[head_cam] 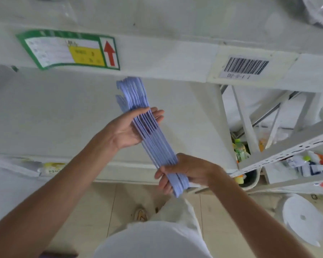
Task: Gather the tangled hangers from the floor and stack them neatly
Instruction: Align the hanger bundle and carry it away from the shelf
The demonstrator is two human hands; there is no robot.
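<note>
A bundle of several light purple plastic hangers [153,138] is held edge-on in front of me, aligned side by side. Their hooks [131,92] point away toward the white shelf. My left hand [127,129] cups the bundle near its far part, fingers wrapped under and around it. My right hand [183,172] grips the near end of the same bundle, thumb on the left side and fingers beneath. No loose hangers show on the floor in this view.
A white metal shelf beam [166,58] with a green-framed label [69,50] and a barcode sticker [245,67] crosses ahead. Shelving with bottles [240,149] and packets stands at the right. A white round lid [304,218] lies on the tan floor [93,207] at lower right.
</note>
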